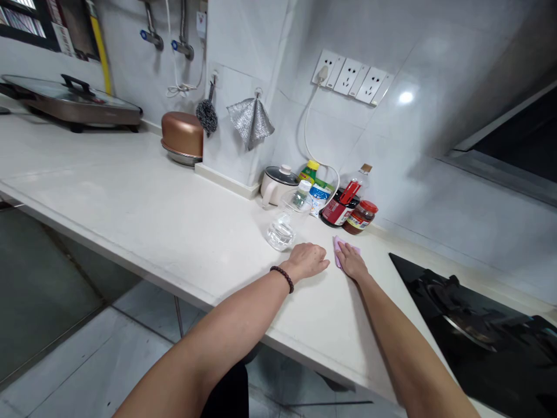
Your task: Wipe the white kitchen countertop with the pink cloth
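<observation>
My right hand [351,261] lies flat, fingers stretched out, pressing a small pink cloth [338,245] onto the white countertop [143,215]. My left hand [308,259], with a dark bead bracelet at the wrist, rests on the counter just left of it, fingers loosely curled and holding nothing. A clear glass jug [287,220] stands right behind my left hand.
Behind the hands stand a small white electric pot [277,183], a green bottle [310,172], a dark sauce bottle [339,206] and a red-lidded jar [362,216]. A black gas hob [478,325] is at right. A copper pot [183,136] and an electric griddle [72,101] sit far left.
</observation>
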The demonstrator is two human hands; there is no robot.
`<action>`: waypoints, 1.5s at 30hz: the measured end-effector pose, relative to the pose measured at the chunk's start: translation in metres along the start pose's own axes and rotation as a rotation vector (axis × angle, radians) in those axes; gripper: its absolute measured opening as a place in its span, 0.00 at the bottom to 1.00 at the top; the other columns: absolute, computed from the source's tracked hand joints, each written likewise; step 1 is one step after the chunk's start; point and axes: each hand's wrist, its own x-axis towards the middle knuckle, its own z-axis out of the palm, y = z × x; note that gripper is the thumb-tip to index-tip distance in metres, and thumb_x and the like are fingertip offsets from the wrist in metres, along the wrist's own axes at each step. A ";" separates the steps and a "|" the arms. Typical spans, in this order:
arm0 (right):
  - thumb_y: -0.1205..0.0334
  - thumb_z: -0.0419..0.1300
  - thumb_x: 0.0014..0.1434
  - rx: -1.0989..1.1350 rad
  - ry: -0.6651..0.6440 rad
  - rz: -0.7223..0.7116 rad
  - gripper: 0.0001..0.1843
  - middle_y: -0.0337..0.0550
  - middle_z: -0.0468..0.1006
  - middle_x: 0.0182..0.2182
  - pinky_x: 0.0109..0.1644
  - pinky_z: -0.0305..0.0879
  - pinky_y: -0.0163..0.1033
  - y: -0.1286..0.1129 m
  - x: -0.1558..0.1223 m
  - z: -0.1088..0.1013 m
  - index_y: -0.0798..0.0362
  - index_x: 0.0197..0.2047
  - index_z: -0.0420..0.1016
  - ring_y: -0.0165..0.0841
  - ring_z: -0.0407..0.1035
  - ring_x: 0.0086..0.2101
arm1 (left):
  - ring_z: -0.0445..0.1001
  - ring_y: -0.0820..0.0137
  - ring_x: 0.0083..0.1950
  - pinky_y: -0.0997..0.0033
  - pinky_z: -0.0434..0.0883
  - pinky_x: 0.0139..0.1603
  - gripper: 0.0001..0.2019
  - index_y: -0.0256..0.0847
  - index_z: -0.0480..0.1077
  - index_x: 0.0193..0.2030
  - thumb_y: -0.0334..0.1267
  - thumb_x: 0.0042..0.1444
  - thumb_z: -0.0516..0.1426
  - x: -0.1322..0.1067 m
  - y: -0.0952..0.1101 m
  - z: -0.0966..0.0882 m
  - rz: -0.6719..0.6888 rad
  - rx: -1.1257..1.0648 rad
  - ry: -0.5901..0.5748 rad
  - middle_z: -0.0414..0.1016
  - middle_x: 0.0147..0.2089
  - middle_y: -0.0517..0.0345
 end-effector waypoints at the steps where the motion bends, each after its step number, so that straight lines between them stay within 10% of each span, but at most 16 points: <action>1: 0.48 0.33 0.71 -0.003 0.003 -0.011 0.34 0.42 0.52 0.72 0.72 0.41 0.56 0.000 0.001 0.000 0.48 0.76 0.45 0.46 0.45 0.70 | 0.79 0.59 0.46 0.65 0.72 0.46 0.13 0.42 0.79 0.37 0.45 0.62 0.54 0.000 -0.001 -0.001 -0.002 0.009 -0.002 0.82 0.40 0.50; 9: 0.51 0.33 0.71 -0.040 -0.018 0.022 0.34 0.48 0.56 0.70 0.71 0.44 0.57 -0.014 -0.032 -0.004 0.55 0.74 0.50 0.43 0.44 0.70 | 0.79 0.59 0.48 0.65 0.72 0.48 0.13 0.41 0.79 0.38 0.44 0.62 0.55 -0.004 -0.003 -0.012 -0.043 0.002 -0.012 0.82 0.41 0.48; 27: 0.46 0.44 0.71 0.164 0.010 -0.175 0.33 0.33 0.45 0.73 0.72 0.48 0.61 -0.026 -0.242 -0.037 0.35 0.75 0.40 0.44 0.43 0.70 | 0.79 0.60 0.43 0.66 0.71 0.43 0.12 0.40 0.79 0.35 0.42 0.59 0.55 -0.007 -0.003 -0.014 -0.074 -0.082 0.010 0.81 0.38 0.48; 45: 0.51 0.33 0.71 -0.078 -0.052 0.089 0.34 0.47 0.57 0.70 0.71 0.46 0.52 0.076 -0.043 0.005 0.57 0.74 0.51 0.42 0.47 0.69 | 0.79 0.60 0.45 0.67 0.71 0.43 0.12 0.43 0.78 0.35 0.44 0.61 0.55 -0.005 0.010 -0.001 0.016 -0.032 -0.045 0.82 0.38 0.51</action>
